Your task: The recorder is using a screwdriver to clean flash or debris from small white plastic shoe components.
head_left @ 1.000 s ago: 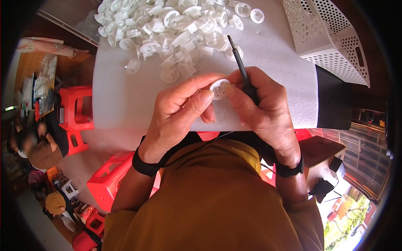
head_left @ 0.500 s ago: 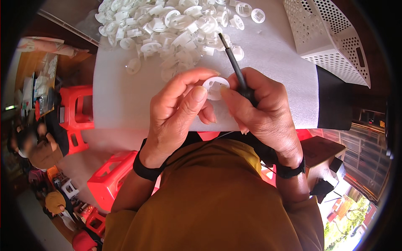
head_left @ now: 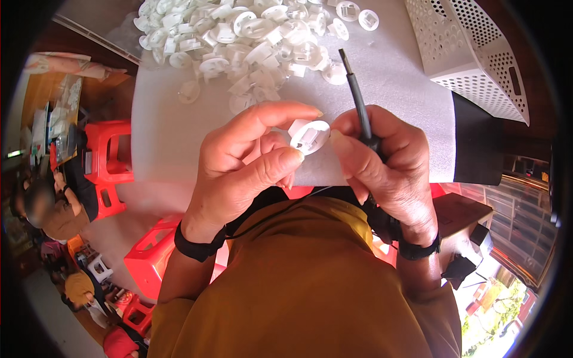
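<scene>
Between the thumb and fingertips of my left hand is a small white plastic part, a round disc with a raised block and a slot. It is tilted, its disc face partly toward me. My right hand is closed around a screwdriver with a dark shaft and a bare metal tip, which points up and away from me. The right thumb and forefinger tips are close to the disc's right edge; I cannot tell whether they touch it. Beyond my hands lies a heap of similar white parts.
A pale foam sheet covers the table. At the far right stands a perforated white basket. Red plastic stools stand at the left, with people seated farther off. A brown box sits at my right.
My hands have moved slightly apart. The white part has turned and now tilts in my left fingers. The screwdriver has shifted right with my right hand.
</scene>
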Motion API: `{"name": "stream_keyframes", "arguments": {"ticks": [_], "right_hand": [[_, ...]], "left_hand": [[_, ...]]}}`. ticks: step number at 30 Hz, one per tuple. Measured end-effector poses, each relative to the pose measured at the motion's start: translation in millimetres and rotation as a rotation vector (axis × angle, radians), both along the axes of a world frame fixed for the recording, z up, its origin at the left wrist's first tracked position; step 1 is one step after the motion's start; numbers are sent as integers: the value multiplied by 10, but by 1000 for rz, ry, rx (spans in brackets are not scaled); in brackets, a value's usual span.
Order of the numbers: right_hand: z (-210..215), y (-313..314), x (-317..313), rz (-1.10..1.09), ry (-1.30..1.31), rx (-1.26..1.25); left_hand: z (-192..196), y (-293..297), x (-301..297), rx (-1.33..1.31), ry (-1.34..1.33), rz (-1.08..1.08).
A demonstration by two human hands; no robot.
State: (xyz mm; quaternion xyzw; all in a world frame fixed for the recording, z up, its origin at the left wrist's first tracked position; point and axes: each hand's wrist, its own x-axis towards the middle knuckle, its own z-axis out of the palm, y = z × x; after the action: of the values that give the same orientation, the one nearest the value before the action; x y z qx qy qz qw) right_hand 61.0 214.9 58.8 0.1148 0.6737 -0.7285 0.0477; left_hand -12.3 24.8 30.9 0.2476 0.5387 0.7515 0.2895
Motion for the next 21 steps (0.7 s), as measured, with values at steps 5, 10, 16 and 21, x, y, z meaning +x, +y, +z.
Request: {"name": "stream_keyframes", "arguments": {"ticks": [5, 10, 16, 21], "right_hand": [[-5, -57, 15, -65, -1, -104], [-64, -80, 24, -21, 29, -32], [-100, -63, 20, 4, 104, 41], [-84, -56, 13, 19, 125, 145]], "left_hand": [[-2, 45, 73, 5, 63, 96], [13, 65, 113, -9, 179, 173], [25, 75, 124, -43, 241, 204], [18, 78, 132, -131, 327, 224]]}}
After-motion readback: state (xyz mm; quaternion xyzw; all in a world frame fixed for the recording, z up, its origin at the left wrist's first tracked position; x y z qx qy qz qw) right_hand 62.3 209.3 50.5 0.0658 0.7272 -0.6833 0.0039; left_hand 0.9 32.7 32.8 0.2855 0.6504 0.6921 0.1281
